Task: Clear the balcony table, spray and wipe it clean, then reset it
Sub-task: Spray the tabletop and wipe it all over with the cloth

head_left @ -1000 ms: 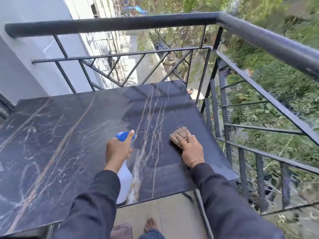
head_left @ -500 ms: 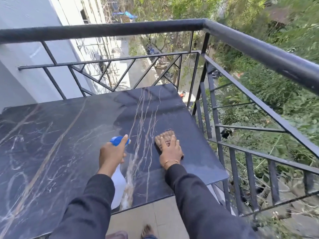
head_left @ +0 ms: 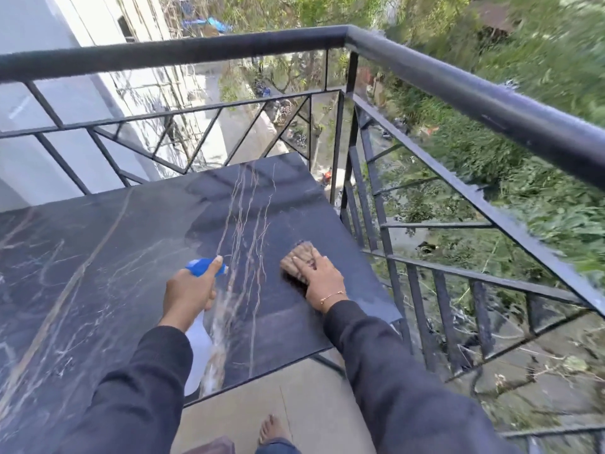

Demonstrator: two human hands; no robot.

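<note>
The dark marble table (head_left: 108,257) with pale veins fills the left and middle of the head view. My left hand (head_left: 190,291) grips a white spray bottle (head_left: 198,352) with a blue nozzle over the table's near edge. My right hand (head_left: 319,276) presses flat on a brown cloth (head_left: 298,257) lying on the table's right part, fingers straight. A darker wet patch spreads around the cloth.
A black metal railing (head_left: 458,93) runs along the table's far and right sides, close to its edge. A white wall (head_left: 29,158) stands at far left. A bare foot (head_left: 273,429) stands on the tiled floor below the near edge.
My right hand has slid the cloth a little back and forth over the right part of the table. My left hand keeps hold of the spray bottle. The view has shifted slightly.
</note>
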